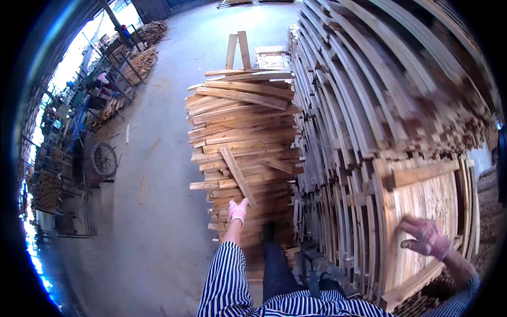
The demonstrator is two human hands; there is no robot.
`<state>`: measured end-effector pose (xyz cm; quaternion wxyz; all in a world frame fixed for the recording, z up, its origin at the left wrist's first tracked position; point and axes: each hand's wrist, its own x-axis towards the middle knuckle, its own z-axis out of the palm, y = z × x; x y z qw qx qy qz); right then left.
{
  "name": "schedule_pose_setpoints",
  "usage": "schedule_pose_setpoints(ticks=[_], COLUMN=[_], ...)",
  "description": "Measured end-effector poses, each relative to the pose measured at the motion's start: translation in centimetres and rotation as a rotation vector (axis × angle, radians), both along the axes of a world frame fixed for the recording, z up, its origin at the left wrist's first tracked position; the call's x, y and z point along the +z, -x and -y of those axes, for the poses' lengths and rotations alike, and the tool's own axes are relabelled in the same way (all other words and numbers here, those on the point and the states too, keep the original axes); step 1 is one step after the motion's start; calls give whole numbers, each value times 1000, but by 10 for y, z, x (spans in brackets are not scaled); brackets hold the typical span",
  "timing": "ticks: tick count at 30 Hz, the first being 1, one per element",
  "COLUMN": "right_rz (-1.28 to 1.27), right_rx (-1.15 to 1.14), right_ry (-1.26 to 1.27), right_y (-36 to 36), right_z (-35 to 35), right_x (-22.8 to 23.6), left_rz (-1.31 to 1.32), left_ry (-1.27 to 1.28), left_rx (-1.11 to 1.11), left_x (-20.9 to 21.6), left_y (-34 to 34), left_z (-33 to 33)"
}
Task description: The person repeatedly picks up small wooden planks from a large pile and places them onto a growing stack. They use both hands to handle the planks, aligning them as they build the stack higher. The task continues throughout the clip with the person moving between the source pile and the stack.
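Observation:
My left hand point(238, 210), in a pink-and-white work glove, reaches over the near part of a long pile of wooden slats point(248, 136). Its thumb and a finger point forward, apart from each other. Beside the fingertips lies the lower end of a loose slat point(237, 173), slanting across the pile; whether they touch it is hard to tell. Off to the right, my gloved right hand point(426, 239) is spread against or just over a pale wooden panel point(414, 203) framed by thicker battens. Motion blurs that hand slightly, and nothing shows in its fingers.
Tall stacks of wooden frames point(343, 121) rise along the right, close to the pile. Two slats point(243, 50) stick out at its far end. Leftward on the concrete floor point(158, 211) are scattered strips, a spoked wheel point(104, 159) and cluttered racks. A person point(108, 82) is farther back.

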<state>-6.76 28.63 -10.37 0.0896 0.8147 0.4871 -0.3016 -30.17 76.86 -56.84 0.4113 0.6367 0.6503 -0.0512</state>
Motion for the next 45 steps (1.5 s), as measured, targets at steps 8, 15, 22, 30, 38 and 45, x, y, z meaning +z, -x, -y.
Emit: schedule_pose_setpoints(ticks=[8, 15, 22, 30, 38, 45], right_rz=[-70, 217, 579, 432, 131, -39], right_rx=[-236, -147, -118, -153, -63, -456], right_ry=[-281, -519, -251, -161, -368, -131], right_y=[18, -111, -237, -213, -137, -167], right_z=[-281, -542, -658, -676, -579, -571], right_x=[-77, -265, -334, -324, -351, -416], left_rz=[266, 283, 199, 329, 873, 507], left_ry=[78, 83, -110, 94, 357, 241], left_rx=[225, 456, 358, 273, 877, 172], left_x=[-85, -138, -151, -153, -22, -31], left_y=[-57, -111, -111, -53, -76, -172], left_z=[-115, -153, -127, -155, -153, -136])
